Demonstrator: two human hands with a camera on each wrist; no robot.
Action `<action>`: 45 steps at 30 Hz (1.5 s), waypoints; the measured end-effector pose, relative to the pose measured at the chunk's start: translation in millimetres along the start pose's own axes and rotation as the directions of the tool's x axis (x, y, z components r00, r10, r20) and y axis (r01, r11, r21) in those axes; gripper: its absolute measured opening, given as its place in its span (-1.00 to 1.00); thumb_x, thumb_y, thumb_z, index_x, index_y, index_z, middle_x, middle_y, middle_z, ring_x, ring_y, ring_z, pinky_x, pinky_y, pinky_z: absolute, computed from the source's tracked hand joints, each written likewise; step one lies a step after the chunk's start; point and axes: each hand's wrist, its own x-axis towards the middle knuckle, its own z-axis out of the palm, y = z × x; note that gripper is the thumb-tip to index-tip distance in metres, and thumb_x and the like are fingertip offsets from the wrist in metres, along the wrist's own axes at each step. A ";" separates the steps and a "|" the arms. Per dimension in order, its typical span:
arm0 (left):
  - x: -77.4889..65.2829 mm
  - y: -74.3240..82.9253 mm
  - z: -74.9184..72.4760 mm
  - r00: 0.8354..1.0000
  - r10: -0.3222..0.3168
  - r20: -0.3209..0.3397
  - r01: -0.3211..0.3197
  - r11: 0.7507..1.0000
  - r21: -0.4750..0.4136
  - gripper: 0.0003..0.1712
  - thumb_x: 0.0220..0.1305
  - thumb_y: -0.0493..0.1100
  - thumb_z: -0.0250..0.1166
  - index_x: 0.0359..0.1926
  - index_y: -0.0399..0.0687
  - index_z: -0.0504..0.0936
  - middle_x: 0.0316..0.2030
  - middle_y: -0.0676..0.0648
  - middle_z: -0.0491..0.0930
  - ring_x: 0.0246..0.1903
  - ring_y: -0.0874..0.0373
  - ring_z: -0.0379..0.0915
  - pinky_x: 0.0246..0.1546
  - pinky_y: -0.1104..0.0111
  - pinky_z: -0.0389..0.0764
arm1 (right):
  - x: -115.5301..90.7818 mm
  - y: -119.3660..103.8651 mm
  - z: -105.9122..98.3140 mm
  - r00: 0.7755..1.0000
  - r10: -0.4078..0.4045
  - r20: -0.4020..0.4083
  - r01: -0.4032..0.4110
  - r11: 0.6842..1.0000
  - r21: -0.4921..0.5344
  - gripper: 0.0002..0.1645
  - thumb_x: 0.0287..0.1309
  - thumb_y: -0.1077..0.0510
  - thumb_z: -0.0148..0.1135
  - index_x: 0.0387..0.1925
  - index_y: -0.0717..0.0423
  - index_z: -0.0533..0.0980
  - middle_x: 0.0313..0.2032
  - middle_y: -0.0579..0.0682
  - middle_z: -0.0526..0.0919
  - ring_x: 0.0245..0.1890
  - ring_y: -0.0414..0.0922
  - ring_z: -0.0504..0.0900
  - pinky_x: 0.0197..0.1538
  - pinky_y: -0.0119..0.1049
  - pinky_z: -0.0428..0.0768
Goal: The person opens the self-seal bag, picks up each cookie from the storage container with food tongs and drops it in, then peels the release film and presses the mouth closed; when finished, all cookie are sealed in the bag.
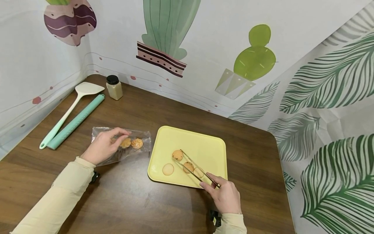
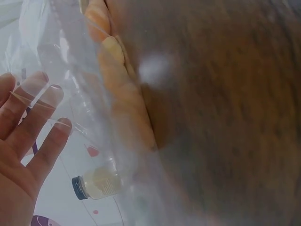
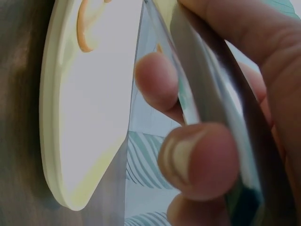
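My left hand (image 1: pixel 102 147) pinches the upper film of a clear plastic bag (image 1: pixel 146 136) between thumb and index finger. Inside the bag lie a flower-shaped cookie (image 1: pixel 126 143) and a swirled cookie (image 1: pixel 137 143). In the left wrist view, film stretches across the fingertips (image 2: pixel 51 95). My right hand (image 1: pixel 228 196) grips metal tongs (image 3: pixel 211 84), their tips on either side of a round cookie (image 1: pixel 177 155) on the yellow tray (image 1: pixel 201 143). A brown cookie (image 1: pixel 188 167) and a pale one (image 1: pixel 199 172) lie under the tong arms. Another pale cookie (image 1: pixel 168 169) rests at the tray's front left.
A white-headed spatula (image 1: pixel 87 88) and a teal rod-like tool (image 1: pixel 77 122) lie along the left edge of the wooden table (image 1: pixel 128 201). At the back left stands a black-lidded jar (image 1: pixel 114 88). A patterned wall (image 1: pixel 204 65) closes off the back.
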 end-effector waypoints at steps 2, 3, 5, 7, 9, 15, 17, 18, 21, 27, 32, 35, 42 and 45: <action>0.0 -0.4 0.3 1.000 0.005 0.000 -0.005 1.000 0.000 -0.85 0.36 -0.29 0.23 -0.09 -0.08 0.64 -0.12 -0.14 0.69 -0.41 0.09 0.61 -0.50 0.30 0.55 | 0.5 -0.1 0.3 1.000 -0.006 -0.008 0.006 1.000 0.002 -0.48 -0.12 -0.27 0.49 -0.07 -0.24 0.70 -0.62 -0.42 0.41 -0.76 -0.32 0.17 -0.66 -0.35 0.24; 0.0 -0.6 0.5 1.000 0.008 -0.001 -0.008 1.000 0.001 -0.85 0.36 -0.29 0.23 -0.09 -0.09 0.64 -0.12 -0.14 0.69 -0.41 0.10 0.60 -0.50 0.30 0.55 | 0.7 -0.3 0.4 1.000 -0.008 -0.012 0.008 1.000 0.003 -0.48 -0.12 -0.26 0.49 -0.07 -0.24 0.70 -0.62 -0.42 0.40 -0.76 -0.32 0.17 -0.66 -0.35 0.23; -0.2 -1.4 0.8 1.000 0.009 0.000 -0.009 1.000 0.004 -0.85 0.36 -0.28 0.23 -0.08 -0.08 0.64 -0.12 -0.13 0.69 -0.42 0.13 0.58 -0.49 0.30 0.54 | 1.0 -0.7 0.7 1.000 -0.014 -0.022 0.014 1.000 0.002 -0.49 -0.13 -0.24 0.51 -0.07 -0.24 0.70 -0.62 -0.42 0.40 -0.77 -0.32 0.16 -0.67 -0.35 0.22; -0.3 -1.4 0.8 1.000 0.009 0.003 -0.009 1.000 0.004 -0.85 0.37 -0.28 0.22 -0.08 -0.09 0.64 -0.11 -0.13 0.69 -0.42 0.13 0.57 -0.49 0.29 0.54 | 1.3 -1.1 0.9 0.999 -0.016 -0.033 0.016 1.000 0.003 -0.50 -0.13 -0.22 0.52 -0.07 -0.24 0.70 -0.62 -0.42 0.40 -0.77 -0.32 0.15 -0.68 -0.35 0.21; -0.5 -1.2 0.5 1.000 0.007 0.004 -0.007 1.000 0.004 -0.85 0.37 -0.28 0.22 -0.08 -0.10 0.64 -0.11 -0.13 0.69 -0.40 0.12 0.59 -0.47 0.28 0.56 | 2.1 -1.6 1.3 0.999 -0.020 -0.044 0.020 1.000 0.004 -0.50 -0.12 -0.22 0.52 -0.07 -0.23 0.70 -0.62 -0.43 0.40 -0.77 -0.32 0.15 -0.68 -0.35 0.21; -0.7 1.1 -1.3 1.000 -0.006 0.008 0.006 1.000 0.007 -0.85 0.39 -0.26 0.21 -0.07 -0.08 0.63 -0.11 -0.13 0.69 -0.36 0.12 0.58 -0.46 0.27 0.55 | 3.8 -3.0 2.6 0.992 -0.080 -0.099 0.080 0.997 0.001 -0.49 -0.11 -0.23 0.51 -0.07 -0.19 0.71 -0.63 -0.48 0.37 -0.78 -0.35 0.11 -0.70 -0.36 0.19; -0.4 2.0 -1.7 1.000 -0.007 0.010 0.007 1.000 0.002 -0.84 0.39 -0.26 0.21 -0.07 -0.08 0.63 -0.11 -0.13 0.69 -0.37 0.13 0.57 -0.46 0.27 0.54 | 4.4 -3.6 3.5 0.987 -0.109 -0.122 0.110 0.994 -0.003 -0.48 -0.11 -0.24 0.50 -0.07 -0.18 0.71 -0.63 -0.49 0.36 -0.78 -0.37 0.09 -0.70 -0.38 0.18; -0.2 2.3 -1.9 1.000 -0.006 0.009 0.006 1.000 0.000 -0.85 0.38 -0.26 0.21 -0.07 -0.08 0.63 -0.11 -0.13 0.70 -0.37 0.13 0.57 -0.45 0.26 0.55 | 4.7 -4.2 4.1 0.984 -0.122 -0.131 0.123 0.992 -0.003 -0.48 -0.11 -0.24 0.50 -0.07 -0.17 0.71 -0.63 -0.49 0.36 -0.78 -0.37 0.09 -0.71 -0.38 0.17; -0.1 3.0 -1.9 1.000 -0.001 0.010 0.001 1.000 -0.006 -0.85 0.38 -0.27 0.21 -0.07 -0.10 0.63 -0.11 -0.13 0.69 -0.30 0.09 0.61 -0.40 0.18 0.60 | 5.8 -6.6 6.5 0.978 -0.145 -0.151 0.146 0.989 0.002 -0.48 -0.13 -0.23 0.51 -0.08 -0.17 0.71 -0.62 -0.50 0.36 -0.77 -0.39 0.10 -0.70 -0.40 0.18; -1.0 2.7 -1.3 1.000 -0.004 0.013 0.004 1.000 -0.019 -0.85 0.39 -0.27 0.20 -0.07 -0.12 0.63 -0.10 -0.13 0.69 -0.18 -0.01 0.63 -0.31 0.04 0.63 | 10.0 -14.7 14.6 0.974 -0.168 -0.152 0.175 0.984 0.031 -0.48 -0.12 -0.24 0.51 -0.08 -0.17 0.71 -0.61 -0.49 0.35 -0.75 -0.40 0.12 -0.68 -0.41 0.20; -2.4 2.5 -1.1 1.000 -0.021 0.023 0.022 0.999 -0.030 -0.85 0.40 -0.25 0.19 -0.07 -0.12 0.62 -0.09 -0.15 0.68 -0.19 -0.03 0.63 -0.31 0.03 0.64 | 15.4 -22.3 22.2 0.960 -0.229 -0.164 0.239 0.970 0.044 -0.47 -0.12 -0.23 0.51 -0.08 -0.14 0.71 -0.61 -0.43 0.38 -0.75 -0.41 0.08 -0.71 -0.43 0.13; -2.7 2.8 -1.2 0.999 -0.028 0.025 0.029 0.999 -0.038 -0.85 0.40 -0.25 0.19 -0.07 -0.11 0.62 -0.10 -0.16 0.68 -0.19 -0.04 0.63 -0.30 0.01 0.63 | 18.5 -27.1 26.5 0.950 -0.258 -0.173 0.272 0.961 0.059 -0.47 -0.13 -0.22 0.51 -0.09 -0.13 0.71 -0.61 -0.38 0.41 -0.74 -0.41 0.09 -0.70 -0.45 0.13; -2.2 3.3 -1.2 1.000 -0.012 0.010 0.013 1.000 -0.028 -0.84 0.38 -0.29 0.21 -0.07 -0.09 0.63 -0.09 -0.13 0.69 -0.17 -0.02 0.63 -0.31 0.03 0.63 | 25.3 -40.0 37.0 0.936 -0.301 -0.182 0.319 0.945 0.075 -0.48 -0.12 -0.22 0.50 -0.09 -0.14 0.71 -0.62 -0.34 0.42 -0.73 -0.41 0.10 -0.69 -0.46 0.17; -2.1 3.2 -1.3 1.000 -0.006 0.004 0.006 1.000 -0.025 -0.84 0.37 -0.30 0.21 -0.08 -0.09 0.63 -0.10 -0.13 0.69 -0.18 -0.02 0.63 -0.31 0.02 0.63 | 28.0 -45.2 41.6 0.928 -0.320 -0.193 0.338 0.938 0.071 -0.48 -0.12 -0.21 0.51 -0.10 -0.10 0.71 -0.62 -0.30 0.45 -0.72 -0.42 0.09 -0.68 -0.47 0.17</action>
